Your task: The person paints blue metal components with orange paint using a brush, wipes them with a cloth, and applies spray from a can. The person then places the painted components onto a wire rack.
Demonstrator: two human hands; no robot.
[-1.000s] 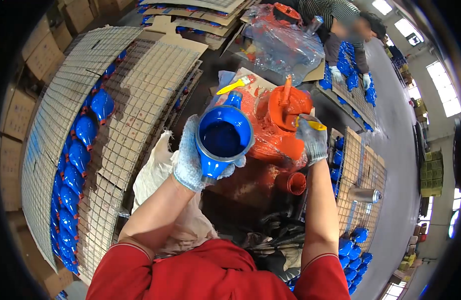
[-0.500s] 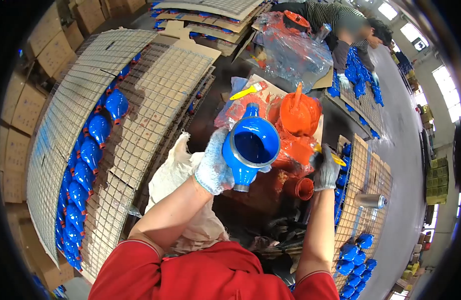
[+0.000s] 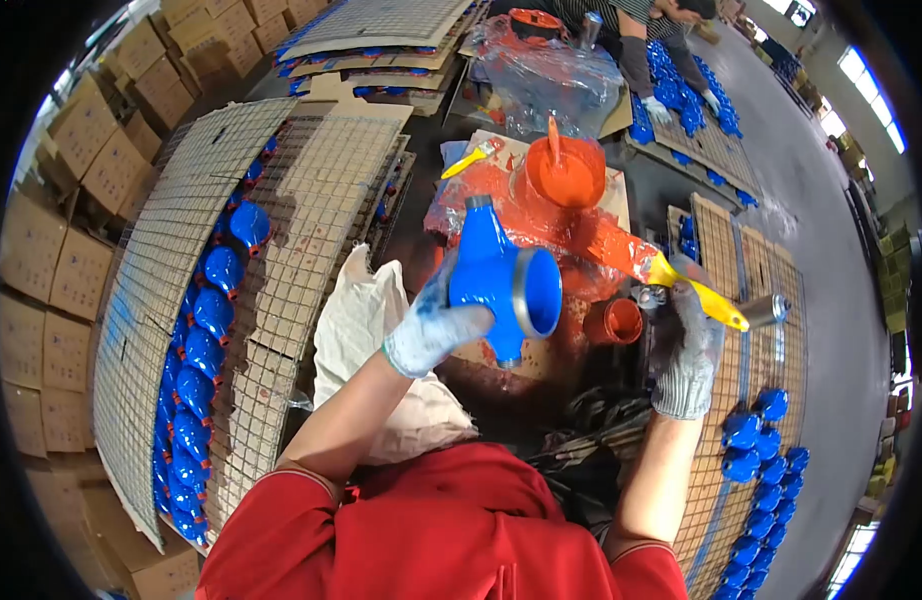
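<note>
My left hand (image 3: 429, 328), in a pale blue-stained glove, grips a glossy blue pipe fitting (image 3: 486, 270). The fitting's wide round mouth, with a bare metal rim, faces right, and narrower necks point up and down. In my right hand (image 3: 689, 345), gloved in grey, is a paintbrush (image 3: 696, 293) with a yellow handle. Its red-coated bristles point left, to the right of the fitting and apart from it. Beyond both hands stands a tub of red-orange paint (image 3: 566, 180) with a stick in it. A smaller red cup (image 3: 621, 321) sits nearer, left of my right hand.
A second yellow-handled brush (image 3: 469, 160) lies left of the tub. Wire-mesh racks (image 3: 291, 230) with rows of blue fittings (image 3: 212, 312) are on the left, with more on the right. A white cloth (image 3: 356, 325) hangs beside my left arm. A co-worker's gloved hand (image 3: 657, 108) touches blue fittings at the back.
My left hand has turned the fitting so its wide mouth swings from facing me to facing right. My right hand has lifted the brush, which now shows fully. The view has shifted.
</note>
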